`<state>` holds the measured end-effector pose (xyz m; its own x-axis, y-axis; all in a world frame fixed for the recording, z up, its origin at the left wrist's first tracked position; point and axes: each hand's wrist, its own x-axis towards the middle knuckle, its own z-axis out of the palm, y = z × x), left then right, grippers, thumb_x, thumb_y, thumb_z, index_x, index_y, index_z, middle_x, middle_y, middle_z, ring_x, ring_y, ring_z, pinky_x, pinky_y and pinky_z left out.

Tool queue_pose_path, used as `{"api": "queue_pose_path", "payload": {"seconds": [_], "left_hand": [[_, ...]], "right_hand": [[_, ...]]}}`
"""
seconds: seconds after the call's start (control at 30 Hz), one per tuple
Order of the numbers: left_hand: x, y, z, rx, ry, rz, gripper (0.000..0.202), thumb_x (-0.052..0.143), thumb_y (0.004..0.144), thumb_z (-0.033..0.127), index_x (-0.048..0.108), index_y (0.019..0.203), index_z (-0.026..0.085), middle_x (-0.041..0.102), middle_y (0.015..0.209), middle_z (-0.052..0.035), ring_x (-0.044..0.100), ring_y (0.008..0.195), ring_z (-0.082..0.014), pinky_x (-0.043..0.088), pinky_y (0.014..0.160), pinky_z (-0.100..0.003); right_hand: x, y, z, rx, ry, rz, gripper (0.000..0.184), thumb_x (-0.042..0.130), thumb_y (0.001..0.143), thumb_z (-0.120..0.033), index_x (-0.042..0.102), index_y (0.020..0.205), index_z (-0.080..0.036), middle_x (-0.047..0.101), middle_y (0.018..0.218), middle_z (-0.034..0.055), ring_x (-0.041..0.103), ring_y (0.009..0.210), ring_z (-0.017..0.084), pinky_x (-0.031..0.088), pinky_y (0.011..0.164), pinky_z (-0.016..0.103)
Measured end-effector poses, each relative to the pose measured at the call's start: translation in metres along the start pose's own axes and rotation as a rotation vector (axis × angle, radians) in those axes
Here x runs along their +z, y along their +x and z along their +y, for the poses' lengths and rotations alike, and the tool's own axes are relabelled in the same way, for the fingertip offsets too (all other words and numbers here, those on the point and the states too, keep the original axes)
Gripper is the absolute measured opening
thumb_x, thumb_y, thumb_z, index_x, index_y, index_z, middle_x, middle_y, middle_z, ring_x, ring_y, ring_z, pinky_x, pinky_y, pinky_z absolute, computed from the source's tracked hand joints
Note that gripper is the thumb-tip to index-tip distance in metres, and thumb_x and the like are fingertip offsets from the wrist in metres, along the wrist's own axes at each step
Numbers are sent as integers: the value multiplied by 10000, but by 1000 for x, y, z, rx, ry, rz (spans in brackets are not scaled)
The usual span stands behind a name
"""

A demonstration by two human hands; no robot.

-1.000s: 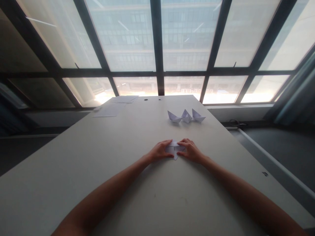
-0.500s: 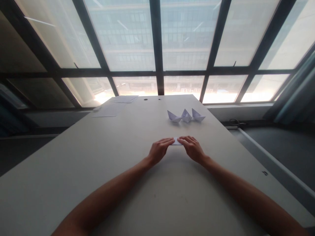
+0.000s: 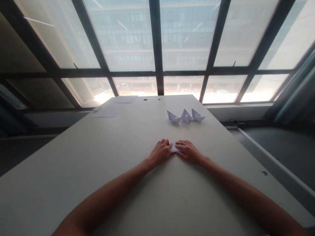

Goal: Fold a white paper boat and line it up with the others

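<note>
A small folded piece of white paper (image 3: 175,147) lies flat on the pale table (image 3: 98,170), mostly covered by my fingers. My left hand (image 3: 161,152) presses on its left side. My right hand (image 3: 188,151) presses on its right side, fingertips nearly meeting the left hand's. Both hands hold the paper down against the table top. How the paper is folded beneath them is hidden.
Three white paper boats (image 3: 185,116) stand in a row farther back on the right. Loose white sheets (image 3: 105,112) and a thin stack (image 3: 124,98) lie at the far left edge. Large windows rise behind the table. A floor drop lies to the right.
My hands slid away from me half a second ago, folding the paper's lower point out of sight, then came back toward me and closed over the now smaller paper.
</note>
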<state>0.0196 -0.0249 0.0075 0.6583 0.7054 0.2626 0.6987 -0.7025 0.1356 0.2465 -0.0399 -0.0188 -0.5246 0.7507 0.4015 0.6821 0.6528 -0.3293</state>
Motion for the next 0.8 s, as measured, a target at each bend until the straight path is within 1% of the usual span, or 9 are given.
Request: {"api": "queue_pose_path", "payload": {"seconds": [0.1, 0.2, 0.27, 0.37, 0.47, 0.53, 0.63, 0.73, 0.8], "left_hand": [[-4, 4, 4, 7, 43, -41, 315, 467, 997, 406, 666, 1044, 166, 619, 980, -125, 589, 963, -262, 480, 864, -355], [-6, 4, 6, -23, 24, -62, 286, 402, 1026, 313, 645, 1090, 177, 624, 929, -96, 616, 866, -219, 495, 788, -314], [-5, 4, 8, -46, -20, -43, 268, 409, 1017, 258, 616, 1170, 185, 640, 918, -83, 629, 801, -202, 499, 746, -299], [-1, 5, 11, -84, -155, 68, 312, 448, 989, 212, 572, 1276, 199, 674, 990, -93, 648, 792, -190, 503, 733, -280], [5, 7, 14, -110, -374, 209, 349, 489, 943, 169, 599, 1272, 212, 693, 1082, -97, 661, 866, -188, 509, 785, -271], [9, 9, 14, -151, -561, 259, 331, 499, 917, 161, 662, 1201, 209, 715, 1053, -79, 667, 860, -184, 517, 790, -272], [13, 11, 10, -321, -890, 265, 287, 522, 876, 197, 738, 1062, 168, 740, 947, -74, 675, 787, -186, 539, 736, -287], [13, 11, 4, -506, -1251, 265, 281, 561, 820, 245, 750, 987, 121, 739, 895, -90, 675, 742, -190, 554, 711, -313], [11, 11, 1, -570, -1398, 285, 279, 584, 806, 283, 741, 949, 104, 730, 866, -96, 671, 741, -188, 554, 720, -320]], "right_hand": [[1, 3, -1, 36, 101, 94, 272, 669, 882, -310, 709, 1141, -237, 709, 1150, 99, 625, 1091, 261, 452, 998, 430], [3, 7, -1, 127, 274, 188, 305, 708, 829, -269, 696, 1131, -228, 714, 1057, 78, 651, 986, 237, 502, 918, 390], [6, 9, -1, 205, 413, 262, 480, 713, 799, -255, 611, 1267, -224, 701, 1040, 68, 661, 918, 217, 533, 848, 364], [11, 11, -2, 292, 608, 348, 783, 685, 779, -238, 350, 1486, -221, 675, 1048, 62, 666, 798, 182, 558, 699, 313], [16, 11, -2, 316, 660, 353, 826, 625, 780, -183, 266, 1523, -213, 678, 1056, 69, 656, 709, 155, 548, 612, 279], [16, 10, -2, 313, 565, 334, 659, 583, 802, -150, 433, 1441, -205, 701, 1017, 69, 657, 704, 163, 555, 641, 298], [11, 7, -3, 213, 367, 303, 379, 517, 885, -146, 662, 1227, -221, 704, 1125, 97, 673, 961, 228, 545, 862, 390], [4, 5, -7, 61, 276, 227, 363, 517, 940, -205, 660, 1270, -254, 588, 1373, 114, 557, 1241, 270, 444, 1049, 459], [1, 5, -9, 5, 283, 176, 379, 559, 942, -272, 636, 1312, -256, 534, 1434, 127, 507, 1297, 282, 419, 1076, 475]]}}
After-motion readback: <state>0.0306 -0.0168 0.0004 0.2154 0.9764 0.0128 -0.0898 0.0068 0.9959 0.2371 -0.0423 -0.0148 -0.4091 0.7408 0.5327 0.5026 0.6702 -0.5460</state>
